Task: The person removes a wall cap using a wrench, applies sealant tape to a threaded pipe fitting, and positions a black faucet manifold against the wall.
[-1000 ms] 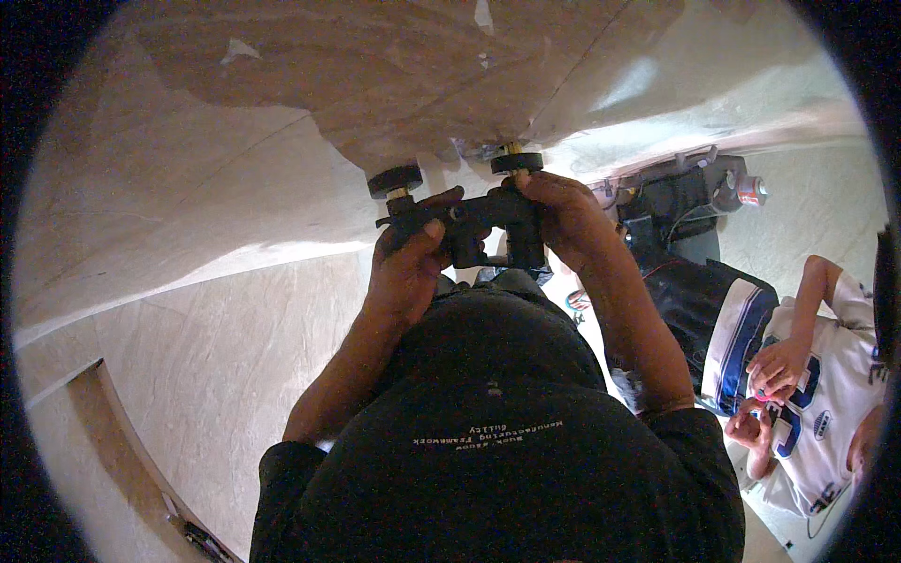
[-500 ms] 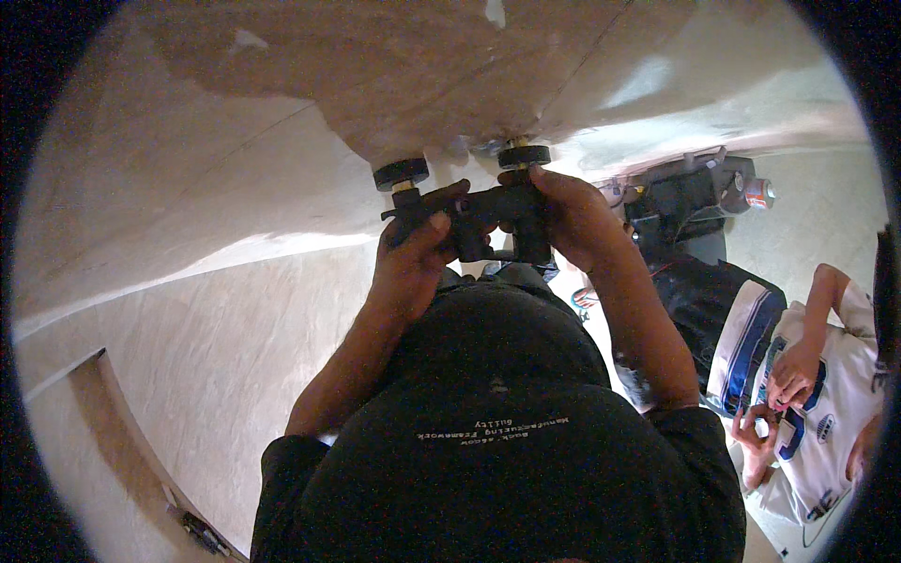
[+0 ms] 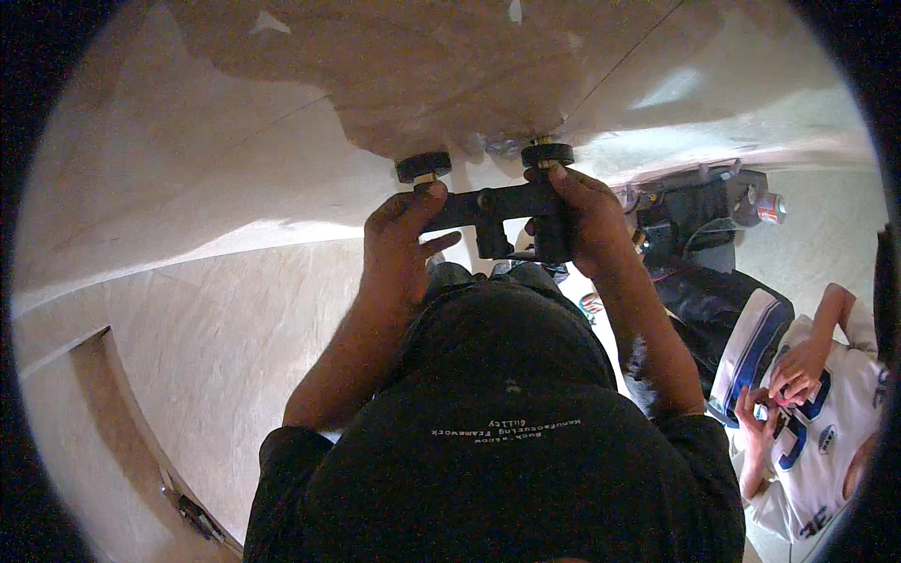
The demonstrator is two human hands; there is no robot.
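Observation:
A black mixer tap body [image 3: 497,204] spans the gap between my hands, held up against the tiled wall. Two black round cover plates sit just above it: the left one [image 3: 424,167] and the right one [image 3: 548,154], with brass fittings showing at both. My left hand [image 3: 399,235] grips the body's left end, its thumb up by the left brass fitting and a finger stretched out below. At the other end, my right hand [image 3: 596,220] is closed around the body, thumb just under the right plate. My right fingers are mostly hidden behind it.
Water-darkened tile [image 3: 450,75] covers the wall above the fittings. To the right, a black tool bag [image 3: 694,220] lies beside a red-and-white can [image 3: 771,208]. Nearby, a person in a white shirt [image 3: 835,441] handles something small. A recess [image 3: 122,403] runs along the left.
My left hand has shifted from beneath the mixer tap's middle-left to its left end, thumb now higher by the brass fitting. The whole view has slid slightly.

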